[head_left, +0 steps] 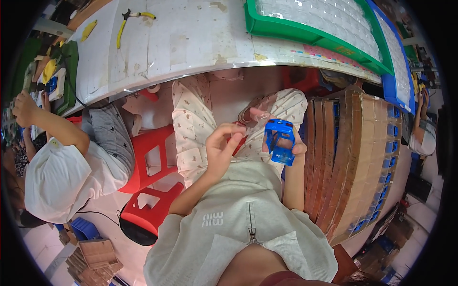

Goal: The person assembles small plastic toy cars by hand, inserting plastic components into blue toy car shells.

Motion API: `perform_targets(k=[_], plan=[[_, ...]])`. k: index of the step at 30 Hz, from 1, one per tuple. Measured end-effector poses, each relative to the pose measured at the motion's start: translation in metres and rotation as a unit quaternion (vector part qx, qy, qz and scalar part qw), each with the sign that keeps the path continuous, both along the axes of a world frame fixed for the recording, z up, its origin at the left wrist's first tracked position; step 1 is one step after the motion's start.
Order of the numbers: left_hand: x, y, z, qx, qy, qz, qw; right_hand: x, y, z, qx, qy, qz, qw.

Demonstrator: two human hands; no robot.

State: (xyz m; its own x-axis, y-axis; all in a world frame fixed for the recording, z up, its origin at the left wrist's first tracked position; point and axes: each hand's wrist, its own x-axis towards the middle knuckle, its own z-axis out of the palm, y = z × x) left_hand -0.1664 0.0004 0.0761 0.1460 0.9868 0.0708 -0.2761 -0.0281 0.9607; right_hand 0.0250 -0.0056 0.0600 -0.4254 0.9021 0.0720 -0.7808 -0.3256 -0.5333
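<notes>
My right hand (298, 146) grips a blue plastic housing (280, 138), an open frame with a hollow middle and a see-through lower part. It is held above my lap, right of centre. To its left is my left hand (222, 148), raised with thumb and forefinger pinched together. Something thin and clear seems to show near those fingertips, but I cannot make out what it is. A small gap separates the left fingertips from the housing. Below both hands are my light patterned trousers (191, 128).
A white worktable (186, 40) spans the far side, bearing yellow-handled pliers (125, 26) and a green tray (310, 35) of clear pieces. Stacked cardboard layers (353, 162) stand close on my right. Red stools (152, 205) and a seated co-worker (71, 167) are on the left.
</notes>
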Motion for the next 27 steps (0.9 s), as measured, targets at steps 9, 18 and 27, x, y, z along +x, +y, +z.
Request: perform_targets(k=[9,18,27], plan=[[-0.012,0.024,-0.006,-0.162,-0.119,-0.036,0.979,0.001,-0.008,0.008,-0.026,-0.052,-0.1,0.993],[-0.024,0.06,0.031,0.007,0.105,-0.228,0.968,-0.009,-0.003,0.027,0.042,-0.103,0.028,0.993],[-0.034,0.07,0.028,0.048,0.187,-0.395,0.898,-0.014,0.002,0.037,0.143,-0.272,0.144,0.941]])
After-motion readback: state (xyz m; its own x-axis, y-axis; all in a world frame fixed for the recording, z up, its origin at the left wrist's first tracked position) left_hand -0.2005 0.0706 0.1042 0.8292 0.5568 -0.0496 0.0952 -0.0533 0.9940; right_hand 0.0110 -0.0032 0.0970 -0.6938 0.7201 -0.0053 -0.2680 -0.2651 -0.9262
